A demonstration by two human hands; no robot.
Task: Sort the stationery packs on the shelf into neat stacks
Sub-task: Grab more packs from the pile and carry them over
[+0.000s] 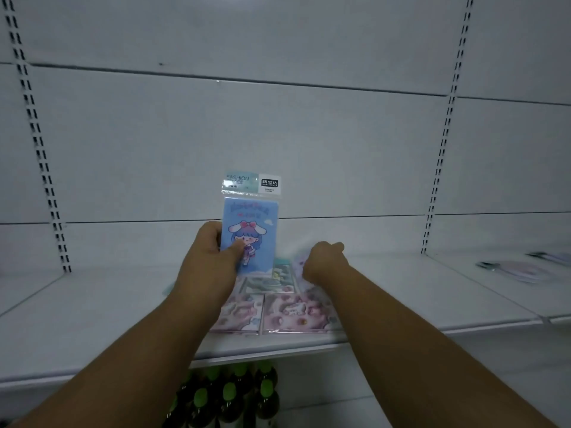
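A white metal shelf runs across the dim view, backed by pale panels and slotted uprights. The left hand holds a blue pack upright above the shelf, thumb pressed on its front and fingers behind, its clear header tab pointing up. Below it lie flat packs: a greenish one farther back and two pink ones side by side at the shelf's front edge. The right hand is curled over a pale, blurred pack; whether it grips it cannot be told. Farther right, more packs lie smeared by blur. Green-capped bottles show beneath the shelf, partly hidden by the arms.
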